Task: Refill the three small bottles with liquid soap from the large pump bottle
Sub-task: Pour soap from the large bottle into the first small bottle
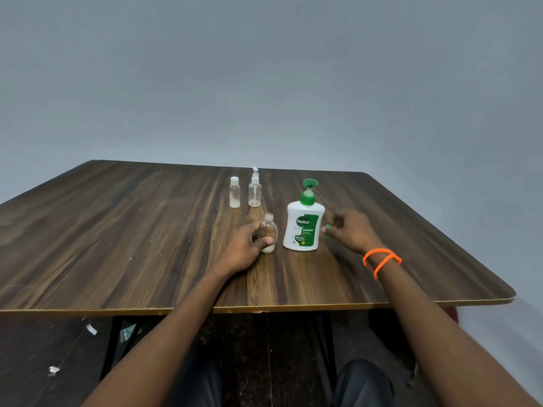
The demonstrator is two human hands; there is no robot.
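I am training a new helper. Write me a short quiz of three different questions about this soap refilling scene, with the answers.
1. True or false: the left hand holds the uncapped small bottle on the table.
2. Which pump is green?
A. the large pump bottle
B. the spray bottle
C. the capped small bottle
3. Fill in: the bands on the right wrist are ____.

Key
1. True
2. A
3. orange
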